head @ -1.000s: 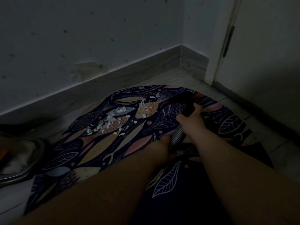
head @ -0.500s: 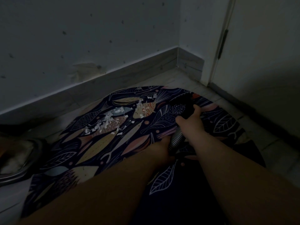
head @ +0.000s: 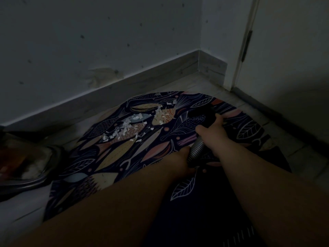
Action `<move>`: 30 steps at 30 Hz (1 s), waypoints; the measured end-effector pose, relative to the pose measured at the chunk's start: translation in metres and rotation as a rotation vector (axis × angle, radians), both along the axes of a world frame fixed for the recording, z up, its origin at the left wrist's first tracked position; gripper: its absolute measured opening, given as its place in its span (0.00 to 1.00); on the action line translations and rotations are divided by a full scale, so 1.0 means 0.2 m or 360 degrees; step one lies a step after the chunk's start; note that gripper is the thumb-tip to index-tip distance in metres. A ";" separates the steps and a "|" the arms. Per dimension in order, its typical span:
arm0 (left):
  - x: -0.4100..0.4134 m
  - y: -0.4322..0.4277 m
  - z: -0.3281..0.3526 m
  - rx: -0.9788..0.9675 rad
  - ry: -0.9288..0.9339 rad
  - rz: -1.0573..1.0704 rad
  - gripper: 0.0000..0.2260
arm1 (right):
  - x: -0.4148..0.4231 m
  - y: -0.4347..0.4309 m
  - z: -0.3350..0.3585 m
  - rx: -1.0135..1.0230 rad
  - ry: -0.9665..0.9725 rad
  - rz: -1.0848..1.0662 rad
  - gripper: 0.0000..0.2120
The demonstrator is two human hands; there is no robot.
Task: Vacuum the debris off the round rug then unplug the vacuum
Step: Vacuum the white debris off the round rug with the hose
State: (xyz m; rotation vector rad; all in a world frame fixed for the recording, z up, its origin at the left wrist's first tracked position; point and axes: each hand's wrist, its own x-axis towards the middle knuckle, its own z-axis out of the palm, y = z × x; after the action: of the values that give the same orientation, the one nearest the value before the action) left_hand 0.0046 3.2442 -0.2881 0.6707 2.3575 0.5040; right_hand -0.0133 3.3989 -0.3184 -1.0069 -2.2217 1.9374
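Hose held two-handed over the rug.
Right hand curls round the black nozzle, low over the rug's far right part; left hand grips the ribbed hose just behind; white debris lies on the rug, left of the nozzle and apart from it; wall beyond.

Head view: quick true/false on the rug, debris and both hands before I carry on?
1. White debris lies on the round rug. True.
2. The right hand grips the dark nozzle. True.
3. The nozzle sits on the debris. False: it is off to the right, apart from it.
4. The left hand hangs empty. False: it holds the ribbed hose.
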 end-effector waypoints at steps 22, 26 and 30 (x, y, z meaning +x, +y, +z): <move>0.11 -0.33 0.07 -0.0015 -0.0057 0.0255 0.31 | -0.05 -0.35 0.03 -0.0035 -0.0064 0.0403 0.41; 0.13 -0.33 0.07 -0.0014 -0.0067 0.0278 0.30 | -0.04 -0.35 0.03 -0.0012 -0.0069 0.0419 0.41; 0.14 -0.34 0.08 -0.0005 -0.0053 0.0285 0.31 | -0.04 -0.36 0.05 -0.0005 -0.0081 0.0453 0.41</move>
State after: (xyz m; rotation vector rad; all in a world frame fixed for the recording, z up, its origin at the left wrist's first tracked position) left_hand 0.0325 3.1754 -0.2729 0.4481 2.3982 0.5840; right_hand -0.0207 3.3268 -0.3087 -0.7843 -2.5106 2.0407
